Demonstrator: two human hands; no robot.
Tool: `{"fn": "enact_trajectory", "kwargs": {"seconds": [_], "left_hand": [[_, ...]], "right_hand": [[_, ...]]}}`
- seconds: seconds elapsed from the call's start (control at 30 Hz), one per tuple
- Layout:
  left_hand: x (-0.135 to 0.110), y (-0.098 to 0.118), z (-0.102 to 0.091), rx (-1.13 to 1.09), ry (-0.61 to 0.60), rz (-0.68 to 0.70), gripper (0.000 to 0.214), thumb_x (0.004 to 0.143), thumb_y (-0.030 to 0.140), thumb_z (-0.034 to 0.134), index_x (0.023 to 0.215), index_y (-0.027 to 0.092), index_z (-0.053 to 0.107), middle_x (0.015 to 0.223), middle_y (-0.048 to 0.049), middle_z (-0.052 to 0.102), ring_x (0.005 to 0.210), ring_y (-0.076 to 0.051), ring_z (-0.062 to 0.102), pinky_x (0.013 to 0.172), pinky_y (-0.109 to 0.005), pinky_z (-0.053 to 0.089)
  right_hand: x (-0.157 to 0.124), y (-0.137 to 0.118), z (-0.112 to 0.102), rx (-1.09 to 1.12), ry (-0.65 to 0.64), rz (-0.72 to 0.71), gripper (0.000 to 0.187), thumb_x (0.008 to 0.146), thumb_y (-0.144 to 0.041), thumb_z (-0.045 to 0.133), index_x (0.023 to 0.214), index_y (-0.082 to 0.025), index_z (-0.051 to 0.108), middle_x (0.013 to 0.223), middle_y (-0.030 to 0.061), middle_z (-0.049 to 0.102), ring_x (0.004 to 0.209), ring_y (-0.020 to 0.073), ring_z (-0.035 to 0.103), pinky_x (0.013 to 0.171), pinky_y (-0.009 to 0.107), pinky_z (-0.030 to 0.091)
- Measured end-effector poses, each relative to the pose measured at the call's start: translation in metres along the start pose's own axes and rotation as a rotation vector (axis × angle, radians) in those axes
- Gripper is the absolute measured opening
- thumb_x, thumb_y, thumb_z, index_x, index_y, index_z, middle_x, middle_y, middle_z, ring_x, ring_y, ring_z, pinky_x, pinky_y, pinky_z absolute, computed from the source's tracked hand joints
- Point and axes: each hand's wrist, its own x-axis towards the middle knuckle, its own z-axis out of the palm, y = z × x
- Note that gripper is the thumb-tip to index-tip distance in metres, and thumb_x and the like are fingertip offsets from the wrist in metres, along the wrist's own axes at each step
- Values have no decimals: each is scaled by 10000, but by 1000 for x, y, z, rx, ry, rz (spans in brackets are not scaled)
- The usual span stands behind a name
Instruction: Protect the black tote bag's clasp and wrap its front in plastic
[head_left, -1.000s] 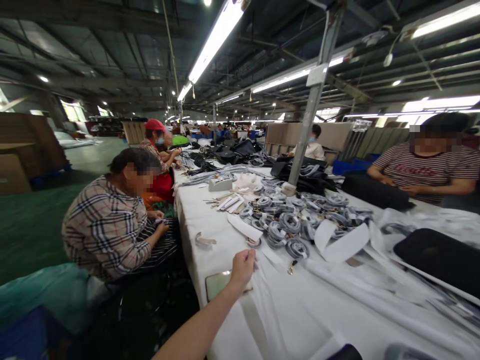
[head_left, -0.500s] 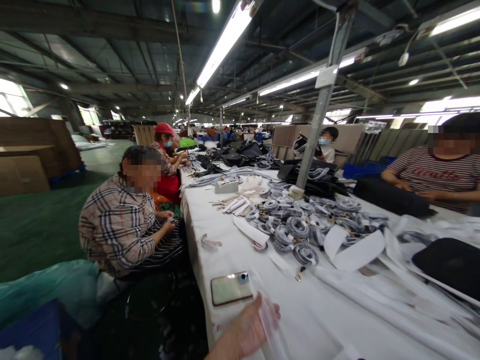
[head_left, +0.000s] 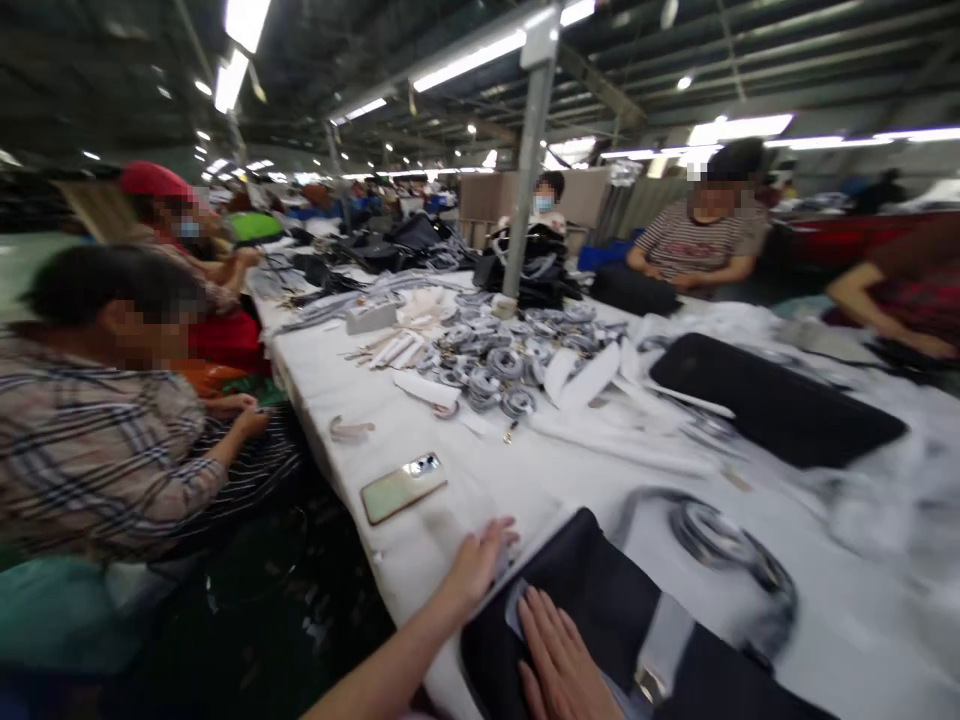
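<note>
A black bag (head_left: pixel 592 570) lies on the white-covered table in front of me, cut off by the bottom edge of the view. Across it runs a grey strap tab (head_left: pixel 664 640) with a gold-coloured metal clasp (head_left: pixel 649 686). My right hand (head_left: pixel 562 655) rests flat on the bag, fingers stretched out, over a small grey piece (head_left: pixel 515 610) partly hidden beneath it. My left hand (head_left: pixel 484 560) is open at the bag's left edge, its fingers apart and slightly blurred. To the right of the bag lies a coiled grey strap (head_left: pixel 709 535), smeared by motion.
A phone (head_left: pixel 403 488) lies near the table's left edge. Farther back are a heap of coiled grey straps (head_left: pixel 499 365), white strips (head_left: pixel 589 385) and a black panel (head_left: pixel 772 400). A metal post (head_left: pixel 529 160) rises from the table. Several co-workers sit around it.
My view has swung right and down. The clear plastic strip seen in my left hand before is no longer visible there. The bag and my right hand have come into view.
</note>
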Motion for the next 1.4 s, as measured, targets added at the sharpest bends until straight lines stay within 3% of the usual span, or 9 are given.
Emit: {"fn": "enact_trajectory", "kwargs": {"seconds": [0.1,0.17,0.33,0.57,0.7,0.87,1.07,1.27,1.4], "left_hand": [[-4,11,6,-40,-20,44,696,823,677,434,1288,166,520,1222,-171,617,1221,-269,504,1093,-429,291],[-10,18,13,19,-37,99,631,863,632,409,1295,186,521,1268,-144,592,1258,-250,471,1123,-420,251],[-34,21,32,116,-38,245,545,906,563,380,1266,193,555,1355,-91,528,1319,-226,395,1160,-398,201],[-36,20,25,-303,158,169,621,914,588,327,1412,217,343,1336,-109,544,1255,-218,479,1147,-421,211],[-34,16,29,-315,104,172,629,918,580,321,1414,193,338,1340,-125,537,1280,-226,449,1153,-433,194],[-49,-4,45,56,-3,237,557,930,519,336,1360,182,447,1395,-103,482,1344,-232,354,1166,-417,195],[-64,-33,53,505,-198,412,418,934,364,374,1291,221,539,1365,-78,518,1338,-241,368,1177,-460,174],[-55,-51,45,689,-300,630,461,919,324,374,1369,246,439,1508,-60,304,1387,-284,263,1164,-520,164],[-53,-58,42,814,-309,649,504,920,263,346,1423,234,341,1537,-84,224,1407,-285,199,1150,-515,196]], "right_hand": [[5,-7,-19,25,-176,86,583,904,-223,439,1452,-149,256,1487,98,339,1349,235,342,1063,382,402],[8,-12,-27,66,-225,121,589,898,-198,443,1453,-155,250,1494,103,321,1355,247,329,1060,409,413],[8,-15,-29,156,-214,155,609,893,-177,446,1460,-154,227,1495,106,316,1361,258,316,1069,437,409],[2,-18,-20,72,-197,227,584,892,-138,432,1447,-108,254,1483,137,330,1361,273,311,1053,440,429],[5,-18,-20,35,-225,218,571,891,-121,422,1440,-96,265,1479,141,336,1360,278,313,1049,447,433],[5,-16,-20,94,-227,229,598,879,-109,410,1452,-112,238,1482,139,333,1373,270,284,1066,459,412],[0,-19,-6,89,-188,240,666,840,-114,445,1460,-93,203,1472,164,340,1359,306,306,1059,487,421],[7,-17,-15,205,-199,271,670,838,-149,444,1461,-94,202,1492,175,288,1376,331,253,1084,550,351],[5,-11,-31,456,-128,375,632,894,-204,384,1474,-116,148,1538,150,166,1406,284,174,1115,503,300]]}}
